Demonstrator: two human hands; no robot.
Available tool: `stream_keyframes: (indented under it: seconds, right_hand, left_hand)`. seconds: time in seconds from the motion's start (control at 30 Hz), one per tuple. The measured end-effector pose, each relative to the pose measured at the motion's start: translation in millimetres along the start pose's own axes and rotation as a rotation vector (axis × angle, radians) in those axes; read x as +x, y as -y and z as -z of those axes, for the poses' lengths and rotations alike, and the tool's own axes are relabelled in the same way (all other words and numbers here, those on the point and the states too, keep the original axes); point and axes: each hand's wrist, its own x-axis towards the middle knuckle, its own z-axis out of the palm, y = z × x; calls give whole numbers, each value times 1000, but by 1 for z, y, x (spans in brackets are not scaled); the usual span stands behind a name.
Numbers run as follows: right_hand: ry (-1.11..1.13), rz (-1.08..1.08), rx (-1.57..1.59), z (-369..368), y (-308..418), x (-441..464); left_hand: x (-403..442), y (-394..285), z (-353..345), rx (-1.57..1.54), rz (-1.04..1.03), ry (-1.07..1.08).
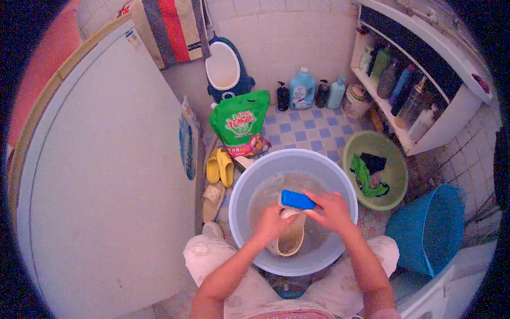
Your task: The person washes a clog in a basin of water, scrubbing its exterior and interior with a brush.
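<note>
From my remote seat I have both hands over the pale blue basin, 12 o'clock being straight ahead. My left hand is gripping the beige shoe near its far end; the shoe lies at that hand's 3 to 4 o'clock, its opening towards 6. I cannot tell whether its underside meets the cloudy water. My right hand is narrowed around 1 blue brush, which points to that hand's 9 to 10 o'clock, just beyond the shoe; the shoe itself sits at this hand's 8 o'clock. Around the basin I see 2 yellow clogs at 10 o'clock, a green detergent bag at 11, a green tub with clothes at 2, and a blue bucket just past 3.
</note>
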Motion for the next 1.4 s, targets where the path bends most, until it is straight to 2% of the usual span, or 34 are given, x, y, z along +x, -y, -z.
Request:
stream_keyframes:
  seconds: [0.07, 0.17, 0.3, 0.37, 0.4, 0.5, 0.57, 0.7, 0.77, 0.8, 0.9, 0.97, 1.1, 1.17, 1.2, 1.27, 1.3, 1.4]
  right_hand:
    - [-65, 14, 60, -5, -2, 1]
    - [69, -47, 119, -15, -13, -11]
    - [40, -118, 75, -23, 2, -21]
    - [-49, -142, 137, -13, 11, -16]
    - [-51, -143, 138, -12, 10, -12]
    - [-77, -182, 97, -12, 7, -9]
    - [13, -132, 99, -18, 3, -12]
    - [69, -173, 91, -17, 18, -20]
    - [-45, -201, 103, -14, 21, -17]
    - [-46, -201, 104, -13, 21, -14]
    - [-77, -260, 158, -10, 17, -5]
    - [-58, -194, 89, -12, 15, -6]
    - [27, -207, 83, -20, 23, -22]
    - [-7, -271, 124, -19, 25, -22]
    - [-6, -272, 127, -15, 24, -19]
    - [-65, -300, 175, -5, 19, -9]
    - [-70, -298, 175, -4, 15, -9]
    - [-77, -275, 127, -10, 10, -8]
  left_hand:
    - [0, 4, -3, 80, -110, -112]
    - [8, 30, 5, -97, -9, -222]
    - [1, 12, 13, -5, -62, -202]
    - [2, 6, 1, 191, -59, -127]
    - [4, 5, -3, 193, -60, -126]
    - [5, 9, -10, 139, -146, -156]
    - [6, 18, -10, -20, -76, -319]
    - [6, 20, 1, -30, -60, -305]
    - [2, 7, 0, 209, -160, -253]
    - [1, 4, -3, 210, -161, -253]
    - [0, 0, -13, 140, -212, -204]
    - [0, 5, -14, -42, -27, -283]
    - [4, 19, -1, -57, 4, -327]
    - [4, 18, -2, 99, -152, -326]
    - [2, 11, -3, 101, -151, -324]
    - [-3, -7, -7, 90, -148, -119]
    - [-3, -9, -11, 145, -175, -121]
    - [-4, -1, -12, -23, -68, -209]
